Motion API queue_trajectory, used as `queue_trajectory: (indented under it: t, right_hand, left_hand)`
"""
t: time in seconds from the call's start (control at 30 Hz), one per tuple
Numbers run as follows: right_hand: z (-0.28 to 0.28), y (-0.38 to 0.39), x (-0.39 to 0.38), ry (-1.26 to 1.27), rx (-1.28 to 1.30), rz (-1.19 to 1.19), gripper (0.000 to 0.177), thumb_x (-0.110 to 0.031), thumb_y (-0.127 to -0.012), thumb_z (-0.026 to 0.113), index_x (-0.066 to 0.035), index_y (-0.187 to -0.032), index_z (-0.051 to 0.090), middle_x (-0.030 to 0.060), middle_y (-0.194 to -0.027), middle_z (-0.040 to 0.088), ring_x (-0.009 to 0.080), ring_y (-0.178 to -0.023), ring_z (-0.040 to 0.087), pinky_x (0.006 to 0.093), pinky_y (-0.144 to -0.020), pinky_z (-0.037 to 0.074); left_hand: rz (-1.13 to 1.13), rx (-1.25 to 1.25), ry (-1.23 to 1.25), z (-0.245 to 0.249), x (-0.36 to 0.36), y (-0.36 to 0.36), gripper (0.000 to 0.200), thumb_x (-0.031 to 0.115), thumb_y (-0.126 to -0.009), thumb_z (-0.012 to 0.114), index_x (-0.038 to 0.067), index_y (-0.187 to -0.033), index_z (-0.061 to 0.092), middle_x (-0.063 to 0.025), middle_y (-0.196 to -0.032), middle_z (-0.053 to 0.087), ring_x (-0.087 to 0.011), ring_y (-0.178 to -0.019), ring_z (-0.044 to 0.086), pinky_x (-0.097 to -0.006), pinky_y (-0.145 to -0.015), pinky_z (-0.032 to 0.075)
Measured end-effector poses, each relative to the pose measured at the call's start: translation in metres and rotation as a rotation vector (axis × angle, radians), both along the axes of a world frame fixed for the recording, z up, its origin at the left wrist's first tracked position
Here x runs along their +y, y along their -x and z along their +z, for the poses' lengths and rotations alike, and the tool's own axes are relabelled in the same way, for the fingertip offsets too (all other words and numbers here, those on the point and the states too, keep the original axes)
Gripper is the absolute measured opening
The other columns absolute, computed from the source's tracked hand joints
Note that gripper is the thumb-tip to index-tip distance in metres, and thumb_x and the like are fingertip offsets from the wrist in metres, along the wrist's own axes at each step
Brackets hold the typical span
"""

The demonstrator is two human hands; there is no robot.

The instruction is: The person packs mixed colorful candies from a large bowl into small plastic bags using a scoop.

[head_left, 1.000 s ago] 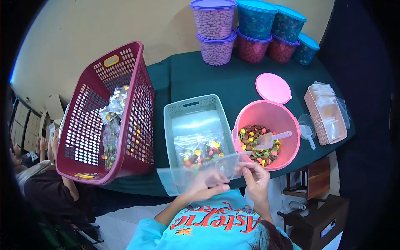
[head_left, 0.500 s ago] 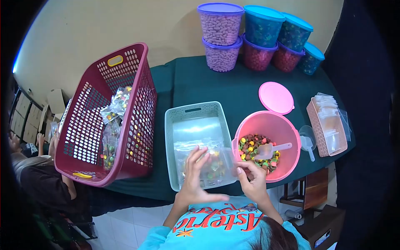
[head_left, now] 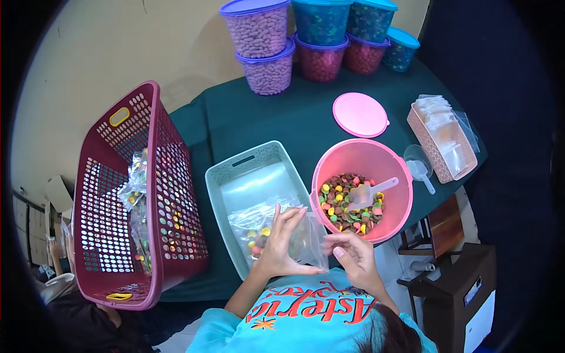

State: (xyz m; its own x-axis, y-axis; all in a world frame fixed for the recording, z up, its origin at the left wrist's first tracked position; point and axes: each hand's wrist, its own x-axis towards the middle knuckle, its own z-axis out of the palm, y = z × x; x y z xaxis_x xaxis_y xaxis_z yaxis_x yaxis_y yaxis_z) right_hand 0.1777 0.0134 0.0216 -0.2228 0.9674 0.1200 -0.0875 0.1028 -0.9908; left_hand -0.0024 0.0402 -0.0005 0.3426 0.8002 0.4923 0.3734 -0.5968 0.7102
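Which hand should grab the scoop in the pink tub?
Right, probably: the right hand is beside the pink tub, nearest the scoop, while the left hand rests flat on the candy bag.

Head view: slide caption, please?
Left hand presses, right hand pinches a clear plastic bag over a grey-green tray beside a pink plastic tub.

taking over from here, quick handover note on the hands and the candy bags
Left hand: open, flat on the filled candy bag, which lies in the grey tray.
Right hand: at the bag's right edge; grip unclear.
Pink tub beside the tray holds loose candies and a scoop; its lid lies behind it. Empty bags are in the small pink basket.
Done: several filled bags are in the maroon basket; this one is filled.
Left: probably sealing this bag and moving it over; plenty of candy is in the tub.
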Motion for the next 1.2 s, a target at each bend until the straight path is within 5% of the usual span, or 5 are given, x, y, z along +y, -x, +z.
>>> queue_trajectory:
  t: [0.4,0.8,1.0,1.07,1.2]
  right_hand:
    - [0.021,0.006,0.017,-0.702,-0.342,0.124,0.020,-0.014,-0.066,0.063,-0.004,-0.083,0.060,0.0084,-0.086,0.055,0.0247,-0.081,0.051,0.0324,-0.072,0.041]
    - [0.001,0.012,-0.005,-0.431,-0.536,0.114,0.011,-0.009,-0.073,0.059,-0.004,-0.081,0.062,0.0070,-0.091,0.062,0.0168,-0.076,0.057,0.0294,-0.071,0.033]
    - [0.009,-0.011,0.001,-0.349,-0.325,-0.034,0.012,-0.004,-0.068,0.061,-0.001,-0.079,0.063,0.0120,-0.086,0.063,0.0201,-0.077,0.057,0.0294,-0.077,0.037]
    - [0.013,-0.014,0.002,-0.239,-0.256,-0.124,0.011,-0.004,-0.066,0.062,-0.001,-0.077,0.065,0.0129,-0.085,0.063,0.0214,-0.077,0.057,0.0302,-0.077,0.036]
    - [0.015,-0.014,0.014,-0.344,-0.296,-0.073,0.010,-0.005,-0.068,0.061,-0.001,-0.077,0.065,0.0130,-0.083,0.063,0.0212,-0.080,0.056,0.0310,-0.077,0.036]
  left_hand:
    - [0.343,-0.184,0.005,-0.006,-0.045,0.008,0.086,0.031,-0.041,0.082,0.003,-0.114,0.045,-0.0135,-0.106,0.048,-0.0277,-0.099,0.048,-0.0418,-0.091,0.032]
    - [0.174,0.041,0.039,0.003,-0.044,0.000,0.077,0.028,-0.049,0.076,0.005,-0.115,0.043,-0.0114,-0.113,0.042,-0.0274,-0.105,0.040,-0.0405,-0.089,0.030]
    - [0.672,-0.273,-0.036,-0.001,-0.050,0.042,0.061,0.024,-0.065,0.069,0.003,-0.115,0.041,-0.0135,-0.119,0.037,-0.0233,-0.107,0.038,-0.0373,-0.090,0.031]
    - [0.336,-0.855,0.490,0.004,-0.056,0.047,0.040,0.020,-0.076,0.060,0.001,-0.107,0.046,-0.0111,-0.114,0.044,-0.0170,-0.100,0.044,-0.0302,-0.083,0.037]
    - [0.229,-0.870,0.603,-0.003,-0.067,0.045,0.017,0.013,-0.081,0.054,0.000,-0.092,0.053,-0.0040,-0.089,0.056,-0.0067,-0.080,0.050,-0.0206,-0.069,0.039]
